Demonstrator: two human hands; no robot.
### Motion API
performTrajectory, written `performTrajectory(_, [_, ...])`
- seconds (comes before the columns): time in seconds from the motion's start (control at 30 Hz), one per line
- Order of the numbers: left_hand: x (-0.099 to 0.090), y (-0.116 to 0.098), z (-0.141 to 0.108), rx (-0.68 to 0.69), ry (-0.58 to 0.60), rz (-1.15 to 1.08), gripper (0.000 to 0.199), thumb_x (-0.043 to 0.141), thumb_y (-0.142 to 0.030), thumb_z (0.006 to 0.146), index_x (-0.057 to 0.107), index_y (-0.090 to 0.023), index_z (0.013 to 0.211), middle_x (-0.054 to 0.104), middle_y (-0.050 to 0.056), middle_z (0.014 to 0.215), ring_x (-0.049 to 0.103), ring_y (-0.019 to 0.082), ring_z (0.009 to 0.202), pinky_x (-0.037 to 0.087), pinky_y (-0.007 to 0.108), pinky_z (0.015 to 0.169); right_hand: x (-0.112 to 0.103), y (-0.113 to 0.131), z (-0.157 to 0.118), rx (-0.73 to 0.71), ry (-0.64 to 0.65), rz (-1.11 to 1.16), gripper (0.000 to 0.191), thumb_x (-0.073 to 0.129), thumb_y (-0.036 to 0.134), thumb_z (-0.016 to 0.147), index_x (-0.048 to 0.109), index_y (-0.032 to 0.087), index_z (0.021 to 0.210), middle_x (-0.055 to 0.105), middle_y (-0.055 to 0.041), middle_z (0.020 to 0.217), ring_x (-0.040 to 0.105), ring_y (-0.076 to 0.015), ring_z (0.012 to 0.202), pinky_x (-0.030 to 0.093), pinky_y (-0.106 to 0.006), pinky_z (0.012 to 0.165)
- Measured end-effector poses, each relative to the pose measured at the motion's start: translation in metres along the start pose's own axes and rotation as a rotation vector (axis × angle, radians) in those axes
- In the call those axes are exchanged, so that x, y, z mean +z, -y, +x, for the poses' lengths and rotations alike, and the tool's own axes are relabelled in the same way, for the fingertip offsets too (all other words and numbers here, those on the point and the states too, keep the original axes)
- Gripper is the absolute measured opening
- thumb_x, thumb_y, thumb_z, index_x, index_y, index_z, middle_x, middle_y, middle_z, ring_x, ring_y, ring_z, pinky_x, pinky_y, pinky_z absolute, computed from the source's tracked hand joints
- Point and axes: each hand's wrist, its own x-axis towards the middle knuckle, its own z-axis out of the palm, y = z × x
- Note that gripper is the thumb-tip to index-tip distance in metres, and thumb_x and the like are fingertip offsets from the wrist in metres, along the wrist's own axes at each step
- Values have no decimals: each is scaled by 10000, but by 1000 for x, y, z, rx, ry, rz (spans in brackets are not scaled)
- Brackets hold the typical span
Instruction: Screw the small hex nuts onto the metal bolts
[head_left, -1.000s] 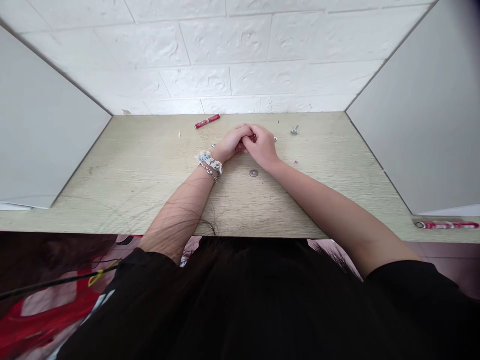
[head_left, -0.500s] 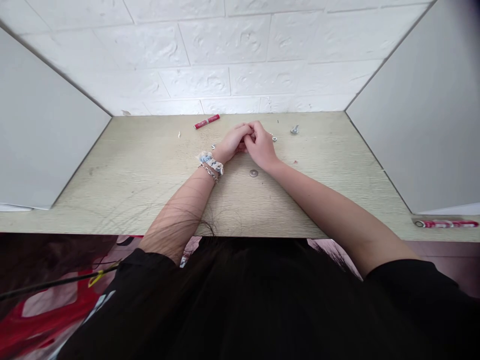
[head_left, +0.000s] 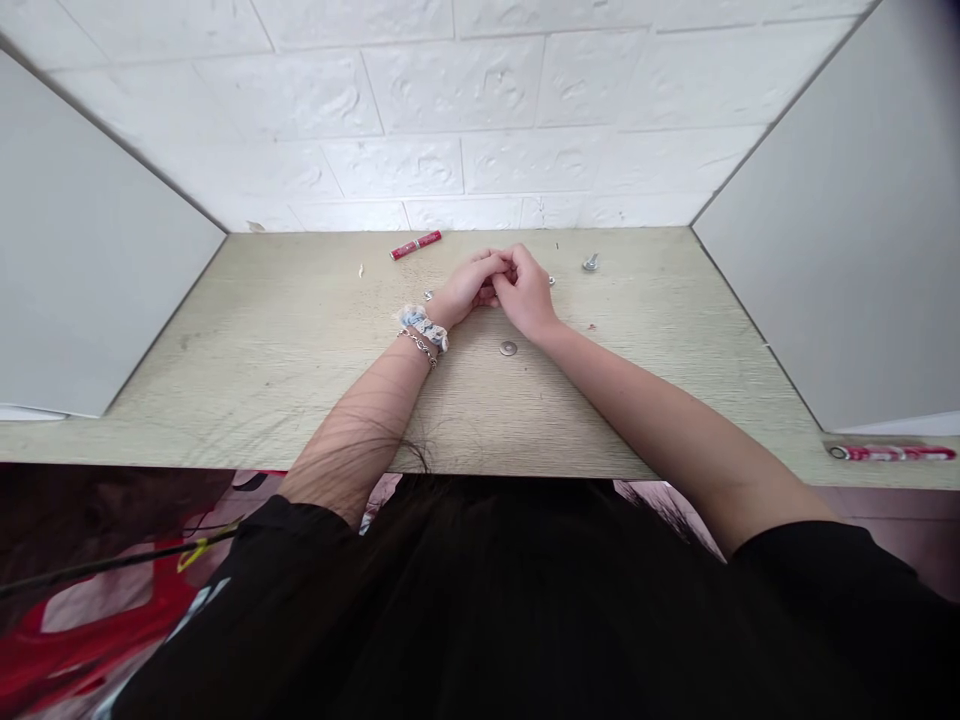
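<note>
My left hand and my right hand meet over the back middle of the wooden tabletop. Their fingers are curled and pressed together; whatever they hold, if anything, is hidden between them. A flat metal washer lies just in front of the hands. Beside my left wrist is a small metal piece, and another small metal piece shows past my right hand. Farther right sits a metal bolt-like part.
A red tube lies near the white brick wall. Another red tube is at the front right edge. Grey panels stand at left and right. A small pale scrap lies left of the hands.
My hands stay together in nearly the same place. The small metal piece by my right hand is slightly more covered. The whole view has shifted very slightly.
</note>
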Motion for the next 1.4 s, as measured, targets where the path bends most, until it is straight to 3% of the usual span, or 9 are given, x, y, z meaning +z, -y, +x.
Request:
performTrajectory(0.2, [-1,-1,0,-28,32,7,62,550,-180,839,560,-165,779,551,-32,646,464,48,470,334,180,415,0,3,-1,46,-5,11,96,521,144,807,530,225,858,647,24,805,595,-152,778,557,-361,850])
performTrajectory(0.37, [0,-6,-5,-33,28,72,78,547,-194,863,554,-174,788,505,-46,598,403,48,427,308,202,403,1,5,-1,68,-7,42,71,539,160,822,506,222,829,611,44,751,581,-131,716,550,-335,799])
performTrajectory(0.53, [-3,-8,-6,-39,67,102,136,515,-202,898,548,-180,767,418,-50,541,322,58,393,279,205,384,2,0,-1,67,-4,145,90,577,283,880,512,222,865,595,49,734,601,-123,710,539,-317,756])
performTrajectory(0.7, [-6,-9,-4,-127,71,-38,376,350,-338,993,513,-180,693,252,-56,492,276,73,370,362,209,388,4,-7,-1,114,-1,237,223,631,424,891,530,235,952,534,65,669,586,-113,630,519,-288,646])
performTrajectory(0.8, [-6,-10,-3,-131,59,-109,322,306,-228,957,552,-174,756,304,-49,488,281,79,356,369,197,378,4,-6,-1,124,-16,245,223,657,409,876,530,234,933,516,72,658,565,-106,609,497,-277,619])
performTrajectory(0.97, [-2,-9,-4,-127,-29,-167,239,381,-166,913,569,-164,766,337,-66,490,247,51,341,343,165,387,0,2,0,114,-45,177,152,669,321,851,568,211,877,550,62,682,559,-107,654,475,-279,656])
performTrajectory(1.17, [-2,-1,3,-100,-95,-155,304,353,-173,949,536,-167,706,335,-63,497,279,52,358,333,177,413,-3,10,0,141,-32,109,107,634,206,838,668,195,938,511,71,618,528,-109,623,472,-283,675])
performTrajectory(1.27, [-4,3,7,-79,-112,-104,318,326,-168,950,513,-177,693,370,-45,509,313,67,380,330,197,410,-1,9,0,120,-8,108,164,626,275,860,685,199,993,604,41,706,576,-130,691,507,-310,735])
performTrajectory(1.4, [-3,-1,5,-116,-115,-91,364,291,-156,971,461,-204,652,287,-59,474,226,69,399,332,215,416,-2,5,1,47,-6,79,194,608,312,885,707,207,1013,689,-11,885,619,-159,812,524,-357,845])
